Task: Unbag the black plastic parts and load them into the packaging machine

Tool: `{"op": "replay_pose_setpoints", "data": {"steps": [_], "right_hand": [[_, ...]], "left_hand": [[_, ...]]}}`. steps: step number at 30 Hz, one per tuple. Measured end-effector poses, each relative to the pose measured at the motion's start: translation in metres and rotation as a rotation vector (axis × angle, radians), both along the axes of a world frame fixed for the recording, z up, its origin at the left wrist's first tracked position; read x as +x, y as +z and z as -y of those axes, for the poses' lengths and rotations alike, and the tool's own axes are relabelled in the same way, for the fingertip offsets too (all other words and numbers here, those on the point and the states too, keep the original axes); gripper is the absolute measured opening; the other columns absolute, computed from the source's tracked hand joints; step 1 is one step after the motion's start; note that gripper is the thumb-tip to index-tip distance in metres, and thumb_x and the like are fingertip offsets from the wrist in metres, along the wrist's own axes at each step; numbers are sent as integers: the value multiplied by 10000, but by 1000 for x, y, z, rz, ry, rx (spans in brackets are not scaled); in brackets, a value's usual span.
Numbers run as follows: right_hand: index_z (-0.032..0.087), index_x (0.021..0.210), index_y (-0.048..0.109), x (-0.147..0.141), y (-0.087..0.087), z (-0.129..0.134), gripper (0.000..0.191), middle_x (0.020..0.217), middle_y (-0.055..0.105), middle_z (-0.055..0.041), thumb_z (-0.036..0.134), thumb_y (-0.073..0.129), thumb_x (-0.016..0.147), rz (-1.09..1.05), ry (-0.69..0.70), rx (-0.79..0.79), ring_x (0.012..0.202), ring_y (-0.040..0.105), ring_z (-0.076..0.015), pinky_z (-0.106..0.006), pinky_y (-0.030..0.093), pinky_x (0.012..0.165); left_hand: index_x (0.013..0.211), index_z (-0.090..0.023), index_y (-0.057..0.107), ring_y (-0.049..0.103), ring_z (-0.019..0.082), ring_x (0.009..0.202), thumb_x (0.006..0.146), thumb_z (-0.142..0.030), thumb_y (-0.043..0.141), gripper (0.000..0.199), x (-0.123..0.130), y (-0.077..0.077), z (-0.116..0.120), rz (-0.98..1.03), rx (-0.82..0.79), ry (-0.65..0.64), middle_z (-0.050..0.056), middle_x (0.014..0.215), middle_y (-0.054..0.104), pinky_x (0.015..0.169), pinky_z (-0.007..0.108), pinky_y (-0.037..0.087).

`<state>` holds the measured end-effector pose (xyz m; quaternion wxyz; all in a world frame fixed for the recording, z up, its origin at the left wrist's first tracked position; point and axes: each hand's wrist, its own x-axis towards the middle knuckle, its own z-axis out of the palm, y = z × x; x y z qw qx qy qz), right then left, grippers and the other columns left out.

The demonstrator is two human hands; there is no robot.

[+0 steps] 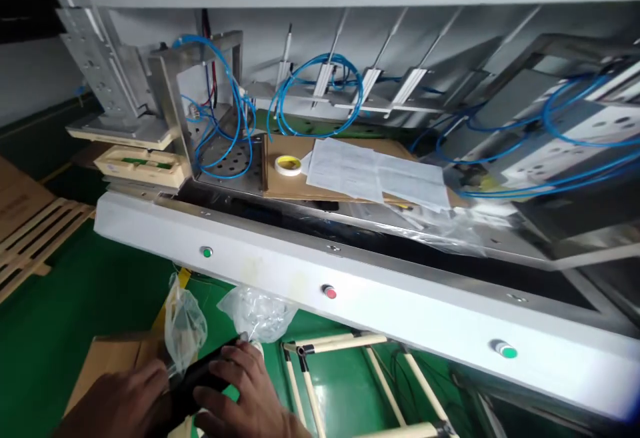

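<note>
A long dark object (195,385) lies between my hands at the bottom left of the head view. My right hand (245,388) has its fingers wrapped over it from the right. At its left end, my left hand (127,395) is closed, pinching the edge of a clear plastic bag (185,325) that stands up above the fingers. Another crumpled clear bag (260,311) is just beyond my right hand's fingertips, below the white machine beam.
A white beam (280,258) with green and red buttons crosses the view. Behind it are papers (350,170), a tape roll (288,165) and blue hoses (320,65). A pipe frame (345,343) stands below, a cardboard box (107,358) at lower left, a wooden pallet (37,245) farther left.
</note>
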<state>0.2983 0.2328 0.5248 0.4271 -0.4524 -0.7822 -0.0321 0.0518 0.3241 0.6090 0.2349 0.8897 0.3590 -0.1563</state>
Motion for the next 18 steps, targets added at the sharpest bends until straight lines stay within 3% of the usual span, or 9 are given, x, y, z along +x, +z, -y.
{"op": "replay_pose_setpoints", "data": {"steps": [4,9,13,15,18], "right_hand": [[347,1232,713,37,21,-2,284,1091,776,45,364,752,951,10,-121,29,1092,648,-163,-396,340,1254],[307,1335,688,76,45,14,310,1106,782,6,287,609,1036,131,-247,-18,1061,639,-180,-381,401,1142],[276,1437,632,92,53,27,389,1154,784,-38,252,537,1060,179,-325,-112,1074,646,-210,-386,460,1018],[252,1486,593,96,52,31,449,1181,778,-66,214,538,1041,178,-384,-133,1083,655,-229,-406,474,995],[206,1523,553,99,49,30,496,1216,767,-102,181,518,1029,166,-476,-131,1109,659,-250,-430,482,1006]], "left_hand": [[1099,-287,722,758,219,992,934,-141,499,314,66,46,-14,-41,-51,-93,61,1150,779,874,261,562],[1163,-302,728,735,287,1121,793,-60,551,476,129,86,-23,-124,1,-252,70,1276,765,922,375,581],[1253,-299,722,717,348,1183,757,-37,552,586,176,119,-31,-185,41,-434,113,1364,738,964,484,587],[1256,-275,723,718,364,1164,763,-38,551,574,196,127,-38,-224,47,-525,129,1345,741,950,501,587],[1239,-271,713,711,335,1148,795,-10,491,561,212,124,-56,-202,65,-608,108,1295,743,937,471,562]]}}
